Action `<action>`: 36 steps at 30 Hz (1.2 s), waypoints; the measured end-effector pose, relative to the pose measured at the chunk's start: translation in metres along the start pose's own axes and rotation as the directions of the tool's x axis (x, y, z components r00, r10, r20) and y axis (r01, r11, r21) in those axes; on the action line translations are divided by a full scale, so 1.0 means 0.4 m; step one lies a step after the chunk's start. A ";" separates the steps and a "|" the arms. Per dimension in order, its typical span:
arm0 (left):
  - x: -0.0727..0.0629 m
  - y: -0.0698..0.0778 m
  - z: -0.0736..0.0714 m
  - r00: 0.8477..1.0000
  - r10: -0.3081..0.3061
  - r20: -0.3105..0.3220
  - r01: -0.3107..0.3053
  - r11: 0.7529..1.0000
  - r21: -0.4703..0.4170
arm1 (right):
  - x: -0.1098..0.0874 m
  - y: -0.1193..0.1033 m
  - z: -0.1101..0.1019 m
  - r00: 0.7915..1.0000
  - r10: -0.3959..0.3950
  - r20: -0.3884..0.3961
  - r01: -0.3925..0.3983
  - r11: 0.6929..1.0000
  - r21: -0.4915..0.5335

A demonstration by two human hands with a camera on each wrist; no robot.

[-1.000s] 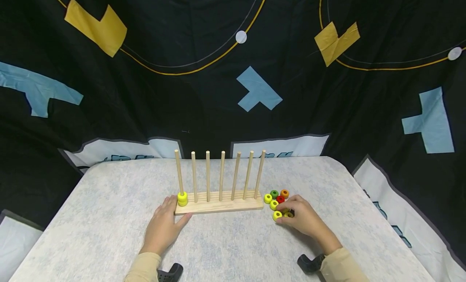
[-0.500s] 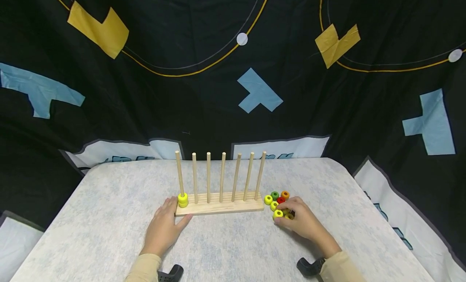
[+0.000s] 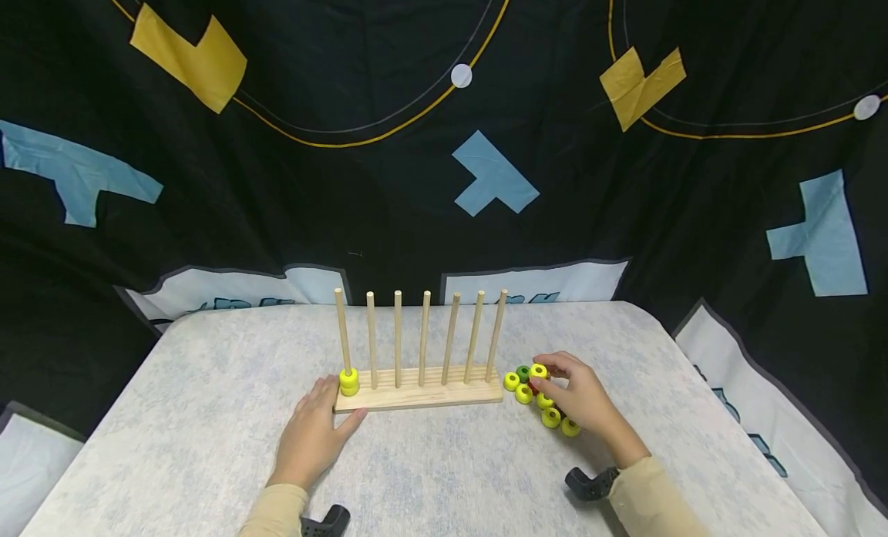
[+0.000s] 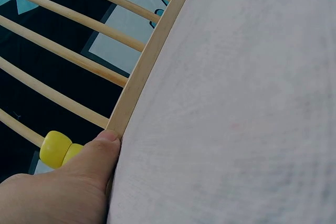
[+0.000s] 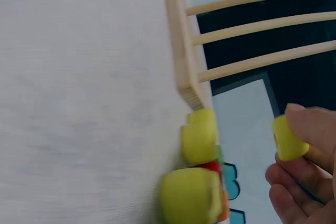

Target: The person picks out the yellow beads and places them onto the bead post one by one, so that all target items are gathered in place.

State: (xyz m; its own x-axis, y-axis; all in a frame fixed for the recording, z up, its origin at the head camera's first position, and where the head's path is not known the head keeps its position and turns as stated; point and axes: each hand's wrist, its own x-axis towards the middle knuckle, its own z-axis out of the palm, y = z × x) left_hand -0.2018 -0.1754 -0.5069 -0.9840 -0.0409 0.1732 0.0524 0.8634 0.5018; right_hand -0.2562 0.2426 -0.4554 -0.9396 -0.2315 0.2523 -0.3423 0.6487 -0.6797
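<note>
A wooden peg rack (image 3: pixel 423 398) with a row of upright pegs stands on the table, two yellow beads (image 3: pixel 349 381) stacked on its leftmost peg. My left hand (image 3: pixel 314 429) holds the rack's left end, thumb along the front edge of the base, as the left wrist view also shows. To the right of the rack, my right hand (image 3: pixel 583 394) pinches a yellow bead (image 5: pixel 289 139) between thumb and fingers, raised above the loose beads. Under and beside that hand lie several more yellow beads (image 3: pixel 550 417), a green bead (image 3: pixel 523 374) and a partly hidden red one.
Pale cloth covers the table (image 3: pixel 430 475), whose far edge runs behind the rack. Beyond it hangs a black curtain (image 3: pixel 388 206) with blue and yellow shapes. In the right wrist view, an orange bead (image 5: pixel 224 207) shows behind the yellow ones.
My right hand has lifted a yellow bead up from the near side of the pile, away from me. Nearby yellow beads now show uncovered. My left hand stays on the rack.
</note>
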 end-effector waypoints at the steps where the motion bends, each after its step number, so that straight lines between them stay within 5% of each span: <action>1: 0.000 0.000 0.000 1.000 0.002 -0.002 -0.002 1.000 0.001 | 0.009 -0.004 -0.005 1.000 0.005 -0.009 -0.005 1.000 -0.003; 9: 0.001 -0.002 0.005 1.000 0.008 -0.010 -0.008 1.000 -0.005 | 0.097 -0.060 -0.059 0.995 0.077 -0.063 -0.077 0.997 0.010; 17: -0.001 -0.002 0.004 1.000 0.001 -0.010 -0.001 1.000 -0.004 | 0.178 -0.118 -0.100 0.995 -0.008 -0.103 0.006 1.000 -0.018; 36: 0.001 -0.005 0.007 0.999 0.016 -0.029 -0.016 1.000 0.006 | 0.309 -0.255 -0.124 0.997 -0.041 -0.071 0.043 0.998 0.033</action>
State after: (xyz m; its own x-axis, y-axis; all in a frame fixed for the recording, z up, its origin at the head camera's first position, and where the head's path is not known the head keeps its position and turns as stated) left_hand -0.2028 -0.1759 -0.5101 -0.9777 -0.0414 0.2057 0.0671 0.8671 0.4935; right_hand -0.3373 0.1838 -0.3208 -0.9219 -0.2059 0.3281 -0.3828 0.6134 -0.6908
